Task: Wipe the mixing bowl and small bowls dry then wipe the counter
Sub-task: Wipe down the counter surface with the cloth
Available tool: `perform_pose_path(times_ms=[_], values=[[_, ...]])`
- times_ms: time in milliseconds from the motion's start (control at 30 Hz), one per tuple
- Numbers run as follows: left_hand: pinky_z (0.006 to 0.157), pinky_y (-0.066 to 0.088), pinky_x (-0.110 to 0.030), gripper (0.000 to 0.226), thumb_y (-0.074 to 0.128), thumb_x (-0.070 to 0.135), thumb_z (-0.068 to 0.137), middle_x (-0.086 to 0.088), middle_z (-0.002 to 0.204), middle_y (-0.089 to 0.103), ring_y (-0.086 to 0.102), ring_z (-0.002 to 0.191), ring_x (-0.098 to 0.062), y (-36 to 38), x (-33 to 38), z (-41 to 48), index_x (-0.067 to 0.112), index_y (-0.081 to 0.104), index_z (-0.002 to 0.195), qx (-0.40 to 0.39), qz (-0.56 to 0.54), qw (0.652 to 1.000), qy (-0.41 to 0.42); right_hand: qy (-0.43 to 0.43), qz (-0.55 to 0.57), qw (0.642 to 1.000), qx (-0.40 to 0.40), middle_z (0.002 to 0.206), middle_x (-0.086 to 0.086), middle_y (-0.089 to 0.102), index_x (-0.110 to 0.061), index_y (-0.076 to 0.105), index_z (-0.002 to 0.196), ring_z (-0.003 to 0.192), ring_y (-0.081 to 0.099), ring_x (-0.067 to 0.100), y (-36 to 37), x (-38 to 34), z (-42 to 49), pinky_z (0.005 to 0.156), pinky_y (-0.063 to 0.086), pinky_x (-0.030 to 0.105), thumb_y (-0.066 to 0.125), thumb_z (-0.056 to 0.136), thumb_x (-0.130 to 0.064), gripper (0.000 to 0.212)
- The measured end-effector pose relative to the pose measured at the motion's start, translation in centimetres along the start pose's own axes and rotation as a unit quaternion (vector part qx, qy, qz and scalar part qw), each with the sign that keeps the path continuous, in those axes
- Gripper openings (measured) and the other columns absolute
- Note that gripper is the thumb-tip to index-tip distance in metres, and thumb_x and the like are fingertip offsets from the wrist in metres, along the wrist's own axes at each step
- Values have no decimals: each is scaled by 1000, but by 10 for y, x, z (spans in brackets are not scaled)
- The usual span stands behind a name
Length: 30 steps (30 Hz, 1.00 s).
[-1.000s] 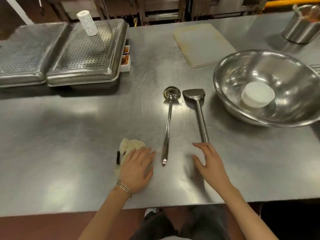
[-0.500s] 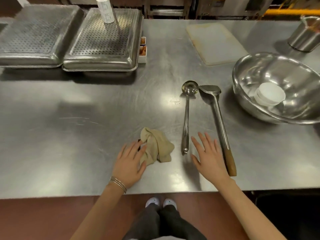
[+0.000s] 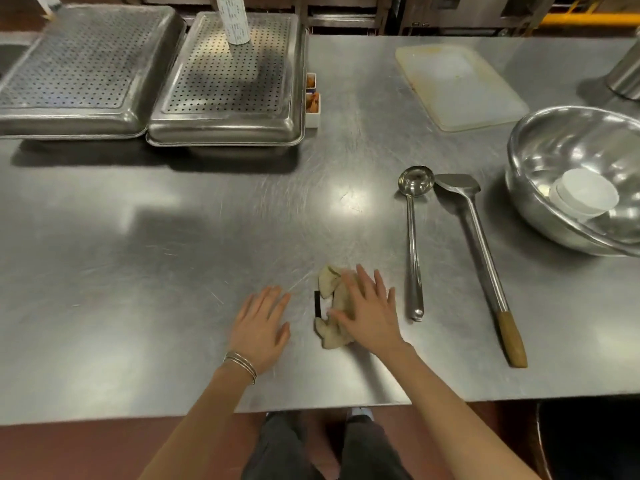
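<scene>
- Upper left of the frame: two perforated trays (image 3: 86, 67) sit side by side on the worktop (image 3: 138, 254).
- Lower centre: the left hand (image 3: 260, 327) lies flat on the steel, fingers straight, holding nothing.
- Just right of it, the right hand (image 3: 369, 306) presses flat on a crumpled beige cloth (image 3: 327, 280).
- Next, a ladle (image 3: 412, 244) and a spatula (image 3: 485, 258) lie side by side.
- Far right: the mixing bowl (image 3: 540, 140), with stacked white small bowls (image 3: 585, 194) inside.
</scene>
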<state>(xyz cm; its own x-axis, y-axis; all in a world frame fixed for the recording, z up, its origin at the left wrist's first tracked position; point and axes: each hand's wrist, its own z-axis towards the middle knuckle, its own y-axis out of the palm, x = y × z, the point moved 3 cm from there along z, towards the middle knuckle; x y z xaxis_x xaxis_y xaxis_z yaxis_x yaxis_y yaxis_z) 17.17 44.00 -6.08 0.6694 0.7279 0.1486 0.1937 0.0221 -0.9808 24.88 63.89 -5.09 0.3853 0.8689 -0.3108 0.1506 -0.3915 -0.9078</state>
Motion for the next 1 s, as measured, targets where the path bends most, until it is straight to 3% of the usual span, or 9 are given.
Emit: perform_pose_path(times_ms=[67,133,233,333,400,533,667,833,1000], values=[[105,22,-40,56,36,37,83,-10,132,54,51,121,-29,10,-17,2,12,52,130,-26,4,1000,0,48,-46,998,-2,154,7,18,-31,32,141,137,14,45,26,-19,5,102,21,67,22,73,-76,82],[107,20,-40,57,34,38,84,-9,136,51,47,125,-27,22,-33,3,13,49,133,-45,4,999,4,72,-85,993,46,140,9,39,-28,51,127,122,34,47,43,-27,1,86,39,62,37,77,-70,67],[110,17,-42,56,26,39,90,-9,144,41,34,135,-24,39,-46,3,14,41,139,-55,-3,998,8,48,-116,987,97,130,4,47,-32,57,117,113,42,43,45,-21,-3,80,40,52,48,75,-65,54],[111,16,-45,57,10,41,96,-8,150,30,22,140,-23,50,-50,1,16,27,144,-58,-16,998,5,27,-118,985,124,122,1,49,-34,62,107,101,51,41,30,-6,28,76,39,46,46,73,-56,43],[113,13,-45,55,16,41,96,-6,153,23,15,142,-22,54,-50,1,17,24,146,-39,-23,999,10,40,-119,983,136,119,6,56,-30,65,105,97,52,42,16,1,67,74,40,46,42,72,-52,46],[114,7,-43,58,26,41,93,-4,155,19,9,144,-20,61,-49,2,17,23,146,-18,-6,1000,14,75,-112,980,143,129,10,50,-28,53,125,105,45,40,-18,9,159,80,36,47,28,77,-53,59],[113,11,-45,59,25,42,93,-5,155,18,10,143,-22,62,-48,2,17,22,146,-16,1,1000,13,117,-115,974,158,132,4,44,-34,17,146,110,40,34,-18,2,191,87,32,47,47,88,-44,67],[113,9,-44,58,23,42,94,-5,155,17,9,143,-21,60,-49,2,17,20,147,-31,-5,999,12,-15,-84,981,173,120,1,58,-26,48,131,108,43,33,24,-26,90,84,33,45,42,80,-48,55],[113,11,-44,56,6,43,98,-5,155,19,12,143,-22,54,-50,1,18,18,147,-44,-11,999,22,-170,-108,972,121,134,-1,49,-31,47,134,122,40,37,63,-27,-36,104,23,60,45,79,-69,67]])
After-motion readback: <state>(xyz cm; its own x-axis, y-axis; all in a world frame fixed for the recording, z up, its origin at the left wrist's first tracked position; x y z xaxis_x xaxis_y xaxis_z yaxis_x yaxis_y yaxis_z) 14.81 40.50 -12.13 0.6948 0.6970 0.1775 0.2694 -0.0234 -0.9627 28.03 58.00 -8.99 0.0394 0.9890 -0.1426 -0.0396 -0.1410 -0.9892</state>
